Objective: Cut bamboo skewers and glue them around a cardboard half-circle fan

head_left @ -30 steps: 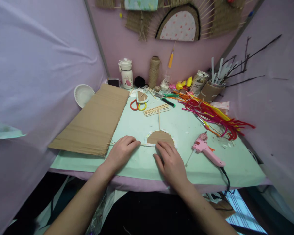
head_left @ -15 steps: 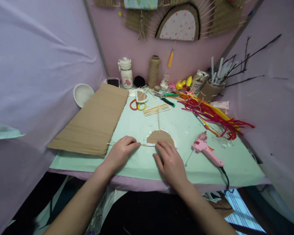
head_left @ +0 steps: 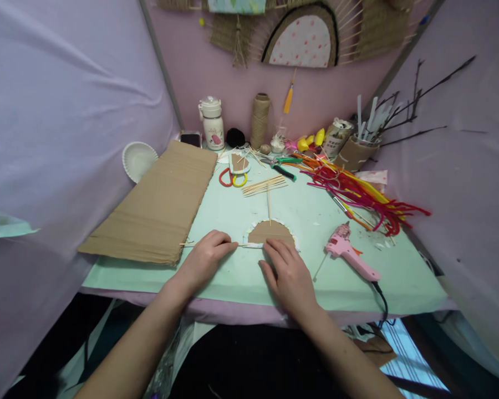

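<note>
Head: half-round cardboard (head_left: 270,233), thin stick (head_left: 187,244)

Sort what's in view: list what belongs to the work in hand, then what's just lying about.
In the work:
half-disc, touched by the right hand
stick, in the left hand
upper stick, at the half-disc's curved edge
probably glue gun, spare sticks

Seemingly lying about:
bottle
dish
twine
pliers
pipe cleaners
</note>
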